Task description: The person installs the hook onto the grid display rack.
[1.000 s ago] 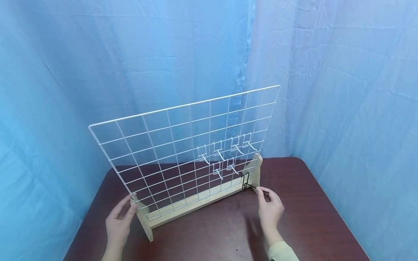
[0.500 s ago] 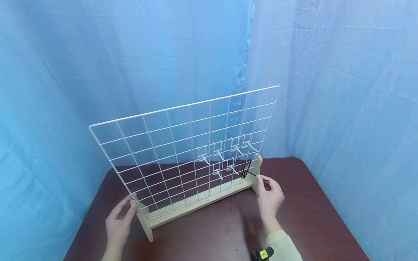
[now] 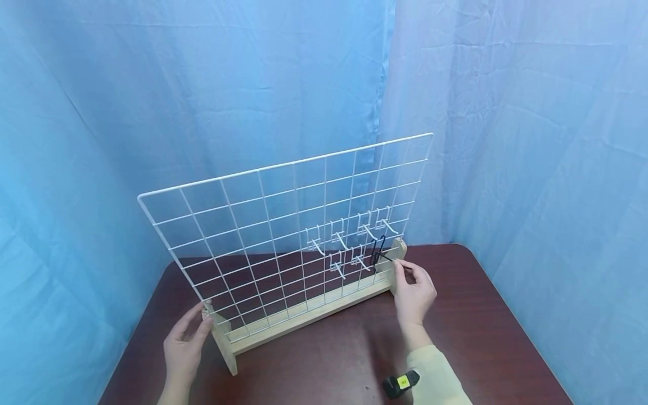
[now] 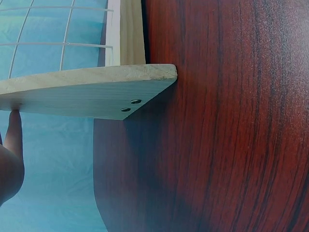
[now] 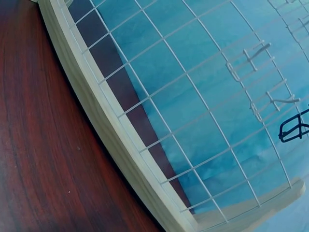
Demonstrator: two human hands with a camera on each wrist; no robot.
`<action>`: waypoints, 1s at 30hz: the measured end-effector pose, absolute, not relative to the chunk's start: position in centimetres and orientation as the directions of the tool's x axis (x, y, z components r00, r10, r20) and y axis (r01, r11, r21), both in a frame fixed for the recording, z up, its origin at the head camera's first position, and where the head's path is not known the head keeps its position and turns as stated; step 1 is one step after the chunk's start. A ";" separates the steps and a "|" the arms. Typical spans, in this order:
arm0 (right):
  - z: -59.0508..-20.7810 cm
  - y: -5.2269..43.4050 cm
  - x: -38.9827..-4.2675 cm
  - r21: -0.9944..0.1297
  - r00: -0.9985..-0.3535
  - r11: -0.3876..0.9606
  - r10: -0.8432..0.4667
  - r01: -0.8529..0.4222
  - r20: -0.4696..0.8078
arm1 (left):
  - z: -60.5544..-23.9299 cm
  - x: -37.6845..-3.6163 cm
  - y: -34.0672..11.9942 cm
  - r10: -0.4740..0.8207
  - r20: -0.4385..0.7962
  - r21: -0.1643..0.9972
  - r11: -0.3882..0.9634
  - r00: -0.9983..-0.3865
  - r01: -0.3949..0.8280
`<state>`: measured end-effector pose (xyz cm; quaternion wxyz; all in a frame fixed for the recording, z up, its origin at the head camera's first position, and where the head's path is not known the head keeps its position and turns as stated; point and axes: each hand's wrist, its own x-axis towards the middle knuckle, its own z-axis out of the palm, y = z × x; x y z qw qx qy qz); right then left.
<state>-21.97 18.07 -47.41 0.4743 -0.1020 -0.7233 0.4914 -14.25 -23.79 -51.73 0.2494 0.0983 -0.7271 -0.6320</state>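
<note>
Tabletop (image 3: 486, 337), right hand (image 3: 412, 293) pinching hook (image 3: 377, 251)

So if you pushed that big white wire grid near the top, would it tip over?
Probably not easily. The wire grid sits in a wooden base with feet at both ends, and the left hand touches one foot. It looks thin and light, so it might wobble or flex. A hard push up high could perhaps rock it.
</note>
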 end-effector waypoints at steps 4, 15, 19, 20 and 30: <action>-47.4 17.9 -22.3 -0.807 -0.528 0.500 0.614 -0.316 0.587 | -51.7 -14.2 -23.7 -0.458 0.259 0.962 0.201 -0.851 0.184; -47.9 17.6 -22.6 -0.791 -0.541 0.535 0.588 -0.298 0.602 | -51.6 -14.2 -23.8 -0.451 0.263 0.961 0.199 -0.853 0.191; -48.2 17.5 -22.5 -0.775 -0.538 0.556 0.571 -0.301 0.619 | -51.5 -14.2 -23.8 -0.452 0.262 0.962 0.194 -0.853 0.192; -48.3 17.5 -22.5 -0.772 -0.540 0.562 0.567 -0.299 0.622 | -51.5 -14.1 -23.8 -0.453 0.261 0.962 0.193 -0.853 0.192; -49.1 17.5 -22.0 -0.791 -0.580 0.539 0.559 -0.289 0.593 | -51.6 -14.3 -23.8 -0.456 0.235 0.967 0.194 -0.859 0.162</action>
